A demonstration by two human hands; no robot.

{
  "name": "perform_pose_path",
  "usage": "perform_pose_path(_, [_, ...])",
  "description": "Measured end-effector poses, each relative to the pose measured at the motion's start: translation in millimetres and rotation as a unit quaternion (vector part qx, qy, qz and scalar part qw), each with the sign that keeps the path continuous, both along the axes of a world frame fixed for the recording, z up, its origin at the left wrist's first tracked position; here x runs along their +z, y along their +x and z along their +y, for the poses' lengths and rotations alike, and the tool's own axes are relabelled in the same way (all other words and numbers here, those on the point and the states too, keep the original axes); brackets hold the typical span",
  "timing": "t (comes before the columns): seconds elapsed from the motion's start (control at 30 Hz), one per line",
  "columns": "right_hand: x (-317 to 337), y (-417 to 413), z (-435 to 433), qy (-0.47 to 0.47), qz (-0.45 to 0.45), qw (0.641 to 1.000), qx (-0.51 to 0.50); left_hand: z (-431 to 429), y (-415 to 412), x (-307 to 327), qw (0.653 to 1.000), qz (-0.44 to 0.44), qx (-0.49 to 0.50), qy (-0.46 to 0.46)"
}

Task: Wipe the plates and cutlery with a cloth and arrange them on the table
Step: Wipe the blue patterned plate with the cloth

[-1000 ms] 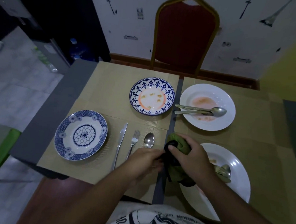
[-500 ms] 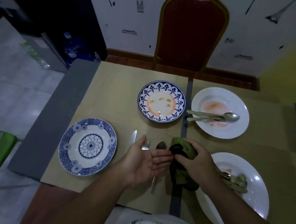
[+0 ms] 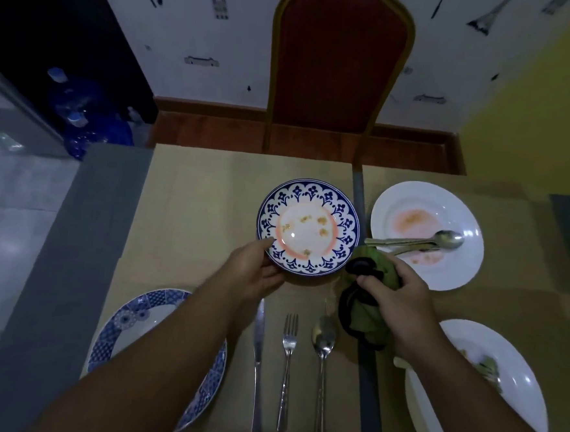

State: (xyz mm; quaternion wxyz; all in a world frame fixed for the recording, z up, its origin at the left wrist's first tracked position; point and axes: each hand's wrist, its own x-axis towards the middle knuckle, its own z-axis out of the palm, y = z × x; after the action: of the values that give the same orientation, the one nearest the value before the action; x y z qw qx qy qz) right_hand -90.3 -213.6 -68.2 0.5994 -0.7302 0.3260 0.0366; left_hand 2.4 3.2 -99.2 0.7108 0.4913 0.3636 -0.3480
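Reaching forward from beside the cloth, the left hand (image 3: 252, 274) is gripping the near rim of the stained blue-and-white patterned ceramic plate (image 3: 306, 227) on the tan woven placemat (image 3: 193, 209). The right hand (image 3: 396, 291) is clutching the bunched green cloth (image 3: 368, 312) just beside it, and wiping looks imminent.

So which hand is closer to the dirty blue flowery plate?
Left. The left hand grips the blue flowery plate at its near-left rim; the right hand, holding the green cloth, is just off its near-right edge.
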Motion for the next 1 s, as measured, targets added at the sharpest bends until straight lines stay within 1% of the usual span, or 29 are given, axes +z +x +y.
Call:
perform_pose_path(0.1, [-1,8,5,0.003,0.005,1.000,-0.007,-6,1,-8,0.999,-0.023,-0.001,0.047])
perform_pose_path(0.27, [5,15,11,0.020,0.009,1.000,-0.011,0,-5,-10,0.997,-0.066,-0.013,0.040])
perform_pose_path(0.33, [13,18,11,0.027,0.000,1.000,-0.002,7,-11,-4,0.996,-0.077,-0.021,0.050])
perform_pose_path(0.4, [24,22,13,0.025,-0.014,0.999,0.022,14,-20,4,0.994,-0.093,-0.025,0.060])
perform_pose_path(0.53, [49,27,17,-0.054,-0.051,0.988,0.132,22,-50,26,0.991,-0.133,0.010,0.030])
perform_pose_path(0.6, [61,28,20,-0.108,-0.092,0.967,0.210,22,-69,35,0.988,-0.150,0.025,0.034])
perform_pose_path(0.7, [68,29,25,-0.209,-0.142,0.916,0.311,14,-103,46,0.982,-0.174,0.058,0.044])
perform_pose_path(0.77, [62,27,26,-0.270,-0.141,0.884,0.354,7,-126,50,0.978,-0.189,0.082,0.045])
perform_pose_path(0.8, [58,23,26,-0.294,-0.135,0.875,0.361,5,-137,53,0.976,-0.193,0.093,0.044])
perform_pose_path(0.9, [48,8,30,-0.319,-0.139,0.855,0.384,-3,-160,58,0.974,-0.201,0.100,0.026])
perform_pose_path(0.97, [46,-7,42,-0.308,-0.168,0.824,0.445,-7,-169,60,0.974,-0.205,0.096,0.009])
perform_pose_path(1.0, [46,-17,48,-0.296,-0.184,0.801,0.487,-8,-171,61,0.974,-0.208,0.094,0.005])
